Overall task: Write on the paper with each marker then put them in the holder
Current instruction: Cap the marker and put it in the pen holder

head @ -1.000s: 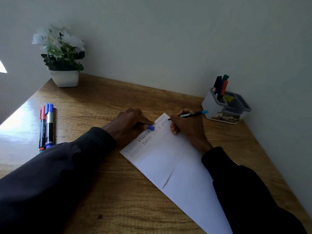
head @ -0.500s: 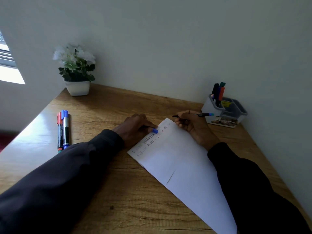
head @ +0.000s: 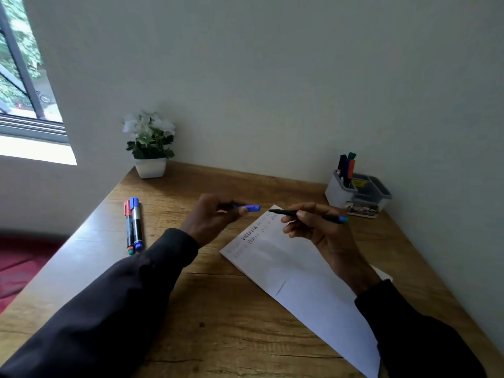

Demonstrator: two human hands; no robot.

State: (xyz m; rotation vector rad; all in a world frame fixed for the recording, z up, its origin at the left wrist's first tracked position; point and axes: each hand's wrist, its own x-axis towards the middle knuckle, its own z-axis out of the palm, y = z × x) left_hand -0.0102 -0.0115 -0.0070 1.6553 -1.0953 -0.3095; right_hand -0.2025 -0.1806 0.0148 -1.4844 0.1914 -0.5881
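Potted plant (head: pixel 150 148) sits at the back-left corner of the table (head: pixel 218 323); two markers (head: pixel 133 226) lie side by side near the left edge. L hand (head: pixel 210 216), raised, pinches a blue cap (head: pixel 249 207) btwn thumb and fingertips. R hand (head: pixel 319 227) grips the black marker (head: pixel 305 214) above the paper (head: pixel 294 271) — bare tip pointing at the cap, small gap between. Far right by the wall, the holder (head: pixel 357 195) w/ stored markers (head: pixel 347 166) upright.

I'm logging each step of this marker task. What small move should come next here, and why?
Probably cap the marker: the left hand pinches the blue cap, and the right hand holds the marker with its bare tip pointing at the cap, a small gap between them. The paper bears writing, so capping should come before the holder.
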